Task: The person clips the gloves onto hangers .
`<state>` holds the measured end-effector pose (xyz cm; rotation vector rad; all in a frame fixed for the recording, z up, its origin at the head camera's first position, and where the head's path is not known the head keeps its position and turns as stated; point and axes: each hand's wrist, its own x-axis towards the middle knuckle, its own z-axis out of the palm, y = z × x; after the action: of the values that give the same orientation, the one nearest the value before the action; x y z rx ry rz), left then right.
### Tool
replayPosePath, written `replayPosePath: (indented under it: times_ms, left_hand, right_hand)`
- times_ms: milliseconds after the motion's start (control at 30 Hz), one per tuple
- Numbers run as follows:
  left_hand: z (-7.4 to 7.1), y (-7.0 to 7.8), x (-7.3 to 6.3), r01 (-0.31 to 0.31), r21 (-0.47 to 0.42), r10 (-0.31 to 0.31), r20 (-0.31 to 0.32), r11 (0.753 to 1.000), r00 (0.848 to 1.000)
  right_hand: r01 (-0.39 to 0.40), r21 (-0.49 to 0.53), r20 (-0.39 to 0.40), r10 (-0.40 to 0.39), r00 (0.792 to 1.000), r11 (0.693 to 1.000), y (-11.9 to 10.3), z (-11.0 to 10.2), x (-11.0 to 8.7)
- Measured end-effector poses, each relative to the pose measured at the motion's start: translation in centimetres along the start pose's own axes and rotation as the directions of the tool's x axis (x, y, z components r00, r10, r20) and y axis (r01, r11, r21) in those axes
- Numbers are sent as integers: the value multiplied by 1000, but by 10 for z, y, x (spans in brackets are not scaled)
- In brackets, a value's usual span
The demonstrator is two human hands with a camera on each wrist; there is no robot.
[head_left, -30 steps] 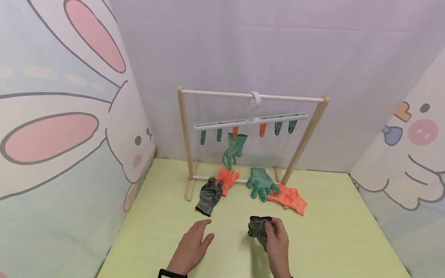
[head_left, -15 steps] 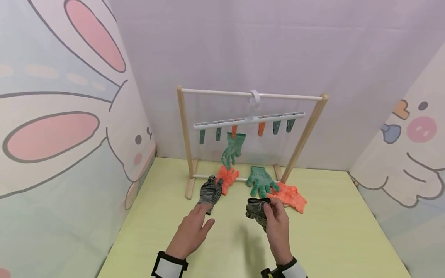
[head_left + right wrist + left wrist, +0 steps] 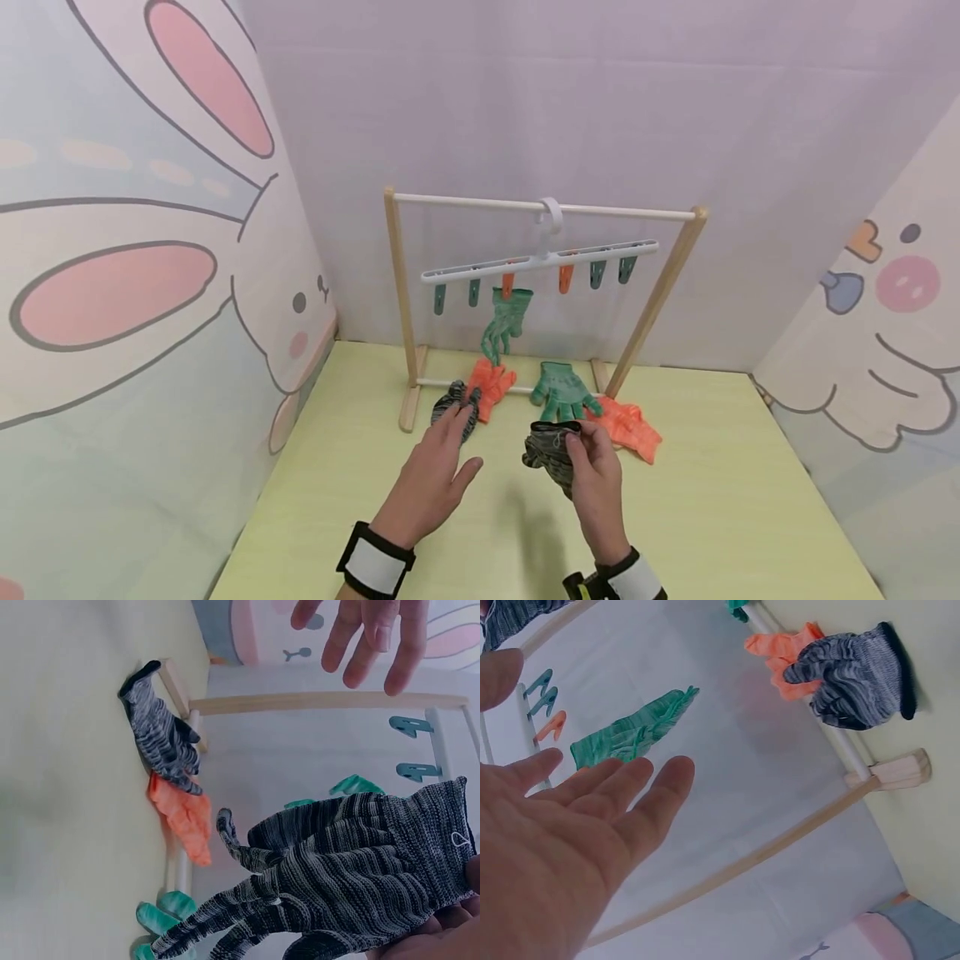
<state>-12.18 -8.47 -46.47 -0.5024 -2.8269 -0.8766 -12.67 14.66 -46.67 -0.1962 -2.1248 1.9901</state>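
Observation:
My right hand (image 3: pixel 598 487) pinches a black-and-grey knit glove (image 3: pixel 551 454) at its cuff. The held glove dangles with its fingers downward, above the table. My left hand (image 3: pixel 429 483) is raised to its left, fingers extended and holding nothing. From the head it partly covers a second black-and-grey glove (image 3: pixel 866 675), which the left wrist view shows lying apart from the hand. A green glove (image 3: pixel 508 312) hangs from an orange clip (image 3: pixel 507 285) on the white clip hanger (image 3: pixel 540 262). An orange glove (image 3: pixel 491 387) lies beside the second dark glove.
The hanger hooks onto the top rail (image 3: pixel 472 202) of a wooden-sided rack (image 3: pixel 663 292). Several other clips, green (image 3: pixel 597 275) and orange (image 3: pixel 566 279), carry nothing. Right of centre, a green glove (image 3: pixel 558 387) and a crumpled orange glove (image 3: pixel 626 429) lie on the yellow-green table (image 3: pixel 712 500).
Both hands have moved forward toward the rack, the right carrying the dark glove. The left has also shifted slightly right and now overlaps the lying dark glove from the head.

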Motion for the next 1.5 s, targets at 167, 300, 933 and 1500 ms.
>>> replayPosePath:
  times_ms: [167,300,933,1500]
  left_hand:
    - [-4,3,7,-46,39,47,-31,998,998]
    - [-3,6,10,-68,46,70,-25,997,997]
    - [-10,4,19,-75,133,85,-72,988,994]
    - [-20,5,26,-99,157,116,-98,983,988]
  right_hand:
    - [48,-10,6,-48,999,999,-5,2,2]
    - [59,-9,8,-59,998,998,-8,3,2]
    - [205,-109,69,-198,978,973,-18,-7,22]
    - [198,-215,144,-170,975,956,-28,-7,35]
